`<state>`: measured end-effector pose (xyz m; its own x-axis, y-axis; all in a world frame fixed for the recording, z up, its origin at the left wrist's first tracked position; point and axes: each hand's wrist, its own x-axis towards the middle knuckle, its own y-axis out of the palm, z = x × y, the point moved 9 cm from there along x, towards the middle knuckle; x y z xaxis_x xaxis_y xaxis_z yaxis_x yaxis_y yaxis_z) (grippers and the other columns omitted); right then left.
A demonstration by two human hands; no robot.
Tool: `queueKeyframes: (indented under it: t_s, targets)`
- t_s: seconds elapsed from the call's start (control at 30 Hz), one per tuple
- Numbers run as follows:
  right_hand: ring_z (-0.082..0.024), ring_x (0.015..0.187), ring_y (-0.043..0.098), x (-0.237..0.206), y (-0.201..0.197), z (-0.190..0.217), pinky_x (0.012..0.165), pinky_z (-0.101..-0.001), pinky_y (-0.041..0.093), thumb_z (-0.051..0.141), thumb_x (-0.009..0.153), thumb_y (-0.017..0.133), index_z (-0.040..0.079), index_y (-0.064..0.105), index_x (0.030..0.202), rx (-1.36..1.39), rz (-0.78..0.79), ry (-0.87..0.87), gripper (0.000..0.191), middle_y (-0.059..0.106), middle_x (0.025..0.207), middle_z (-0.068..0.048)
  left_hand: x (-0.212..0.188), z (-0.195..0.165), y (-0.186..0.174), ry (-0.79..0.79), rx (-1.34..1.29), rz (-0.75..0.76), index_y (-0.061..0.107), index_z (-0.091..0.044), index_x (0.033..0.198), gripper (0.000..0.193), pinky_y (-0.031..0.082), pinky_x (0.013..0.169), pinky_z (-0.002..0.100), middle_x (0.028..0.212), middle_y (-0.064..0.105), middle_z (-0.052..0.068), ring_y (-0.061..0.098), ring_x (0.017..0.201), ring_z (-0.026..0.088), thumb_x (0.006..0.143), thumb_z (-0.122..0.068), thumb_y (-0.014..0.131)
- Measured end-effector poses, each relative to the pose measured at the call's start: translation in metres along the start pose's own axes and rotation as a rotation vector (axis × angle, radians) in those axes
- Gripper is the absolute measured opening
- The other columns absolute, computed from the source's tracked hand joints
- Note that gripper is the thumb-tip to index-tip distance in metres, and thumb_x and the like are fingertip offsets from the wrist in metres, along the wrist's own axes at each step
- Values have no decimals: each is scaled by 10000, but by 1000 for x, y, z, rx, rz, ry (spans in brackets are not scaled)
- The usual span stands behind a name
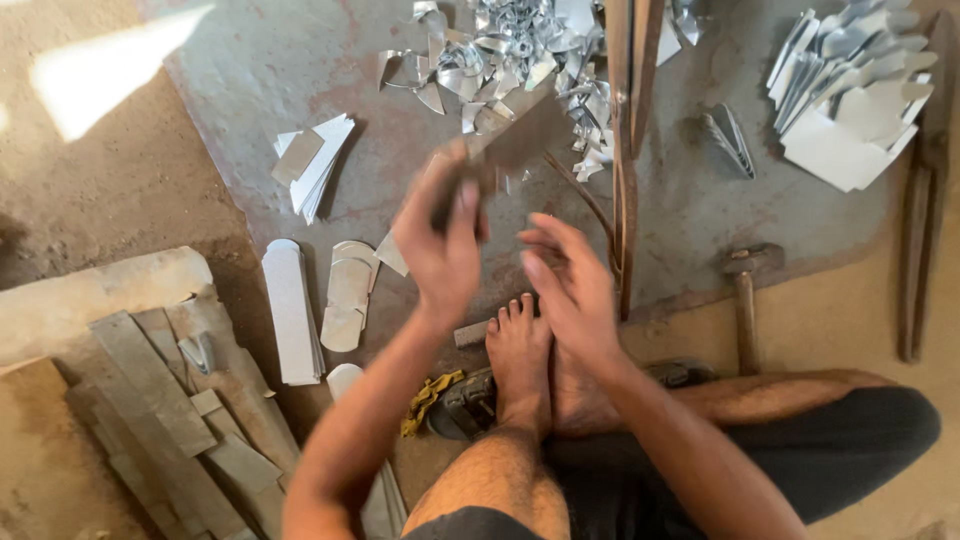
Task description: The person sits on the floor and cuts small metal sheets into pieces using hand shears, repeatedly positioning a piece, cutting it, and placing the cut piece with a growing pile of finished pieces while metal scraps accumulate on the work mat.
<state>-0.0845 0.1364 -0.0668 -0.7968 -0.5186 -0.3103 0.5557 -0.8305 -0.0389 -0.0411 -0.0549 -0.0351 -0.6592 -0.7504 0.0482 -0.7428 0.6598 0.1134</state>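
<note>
My left hand grips a stack of flat metal pieces, raised and blurred above the ground. Beside it my right hand hovers with the fingers spread and nothing in it, just above my bare feet. I sit on the ground. A heap of shiny metal offcuts lies beyond the hands.
Cut sheet-metal blanks lie in stacks at left and at top right. A hammer rests right of my feet; long shears at the far right. Metal strips lie at lower left, an upright rod ahead.
</note>
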Motion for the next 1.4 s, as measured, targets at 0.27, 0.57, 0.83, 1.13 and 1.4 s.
queueKeyframes:
  t_s: [0.27,0.57,0.83,1.13,1.4]
  targets:
    - [-136,626,706,13,48,-60,569,-302,549,109,953,666,-21,759,937,-225,92,199,160,761,746,-72,-99,40,-34,-133,425,-99,686,-17,1313,382,505,625,294,879,687,109,597,676,127,959,109,617]
    - [-284,665,652,17,69,34,554,-386,463,103,773,711,20,701,775,-1069,193,-891,83,676,721,-99,-75,-12,-2,362,777,165,670,-48,1314,605,575,789,385,1090,684,189,697,916,315,743,142,603]
    - [-193,660,642,52,46,12,573,-306,481,110,906,647,39,685,787,-502,197,-217,144,667,697,-62,-62,-5,-6,186,610,90,690,-82,1308,566,575,774,366,1038,706,143,709,879,279,826,194,584]
    - [-219,690,585,55,39,1,576,-314,435,121,937,622,39,701,849,-220,175,29,143,673,784,-78,-61,0,-5,185,596,82,692,-79,1287,543,579,760,355,1027,715,143,719,859,267,836,200,577]
    - [-206,651,520,44,38,-44,564,-327,410,136,979,601,26,732,889,219,158,503,193,676,786,-79,-63,-1,-3,226,599,79,693,-76,1282,505,580,762,355,1033,715,142,726,871,261,860,183,599]
